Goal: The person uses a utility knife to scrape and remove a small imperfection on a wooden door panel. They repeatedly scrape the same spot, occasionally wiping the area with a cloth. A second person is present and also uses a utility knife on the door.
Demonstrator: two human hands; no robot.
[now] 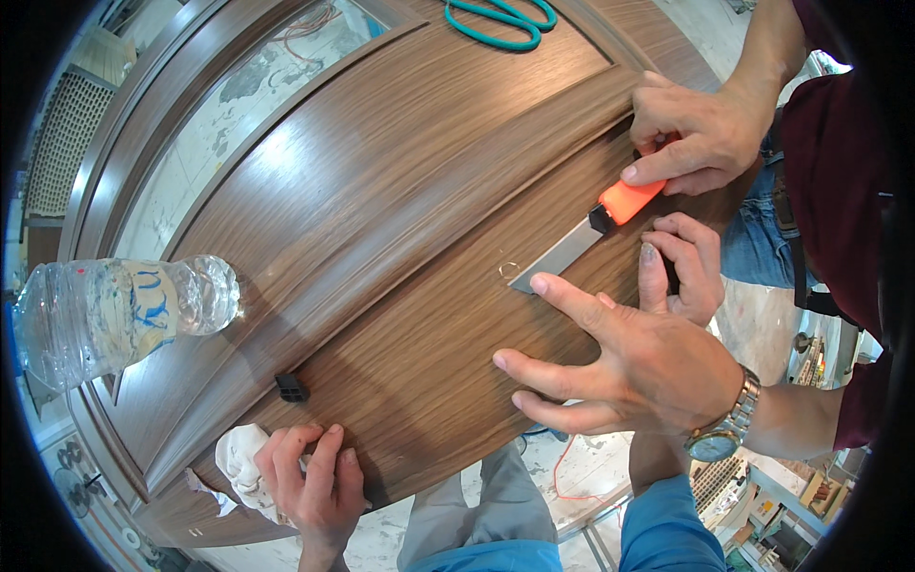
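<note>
The left hand (pixel 310 477) clutches a white cloth (pixel 240 458) on the wooden door (pixel 381 210). The right hand (pixel 681 267) rests curled in a fist; just above it, a co-worker's hand (pixel 691 133) holds an orange utility knife (pixel 591 234).

- White cloth (pixel 238 462): 1 crumpled rag, bunched under the curled fingers of the left hand (pixel 315 477) at the near edge of the door.
- Wooden door (pixel 400 191): 1 dark walnut-grain panel with raised arched mouldings, lying flat.
- Utility knife (pixel 591 229): 1 orange handle with a black collar, long silver blade extended, slanting down-left, its tip on the door face.
</note>
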